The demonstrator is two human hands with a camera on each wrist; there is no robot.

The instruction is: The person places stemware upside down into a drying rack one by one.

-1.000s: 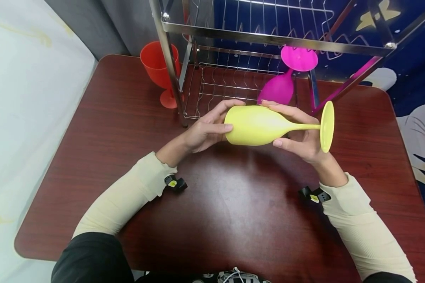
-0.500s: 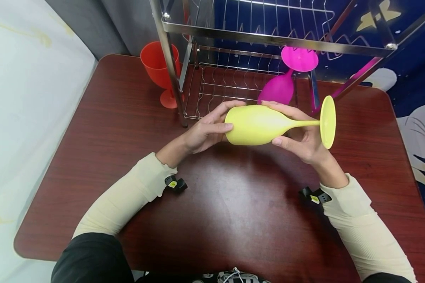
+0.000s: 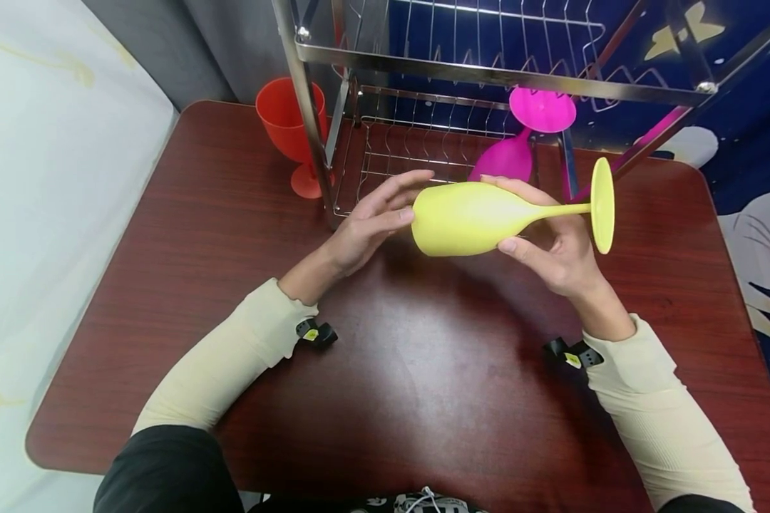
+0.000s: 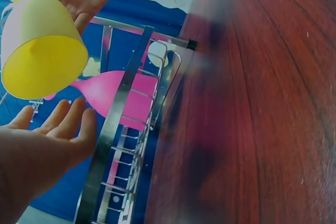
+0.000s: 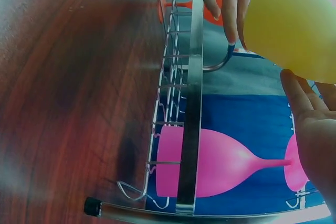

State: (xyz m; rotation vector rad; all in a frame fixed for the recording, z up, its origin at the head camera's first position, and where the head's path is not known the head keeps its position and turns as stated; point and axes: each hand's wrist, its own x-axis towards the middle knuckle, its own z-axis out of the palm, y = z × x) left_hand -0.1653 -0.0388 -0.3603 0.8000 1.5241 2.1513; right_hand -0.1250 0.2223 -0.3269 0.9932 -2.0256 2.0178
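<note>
A yellow plastic wine glass (image 3: 465, 219) lies sideways in the air above the table, its bowl mouth towards the left and its foot to the right. My right hand (image 3: 561, 256) grips the lower bowl, thumb on the near side and fingers on the far side. The stem passes over the palm. My left hand (image 3: 366, 231) is at the mouth end with fingers extended; in the left wrist view, its fingertips (image 4: 86, 121) stand apart from the rim. A magenta wine glass (image 3: 503, 158) sits upside down on the rack's lower tier.
Behind the hands stands a two-tier metal dish rack (image 3: 500, 75) with wire slots. A red goblet (image 3: 285, 117) stands upright at its left post. All this is on a dark reddish-brown wooden table (image 3: 423, 399), with a blue patterned curtain (image 3: 738, 157) behind.
The left hand has let go of the bowl and its fingers have spread away. The right hand has shifted the wine glass slightly up and right, its foot rising.
</note>
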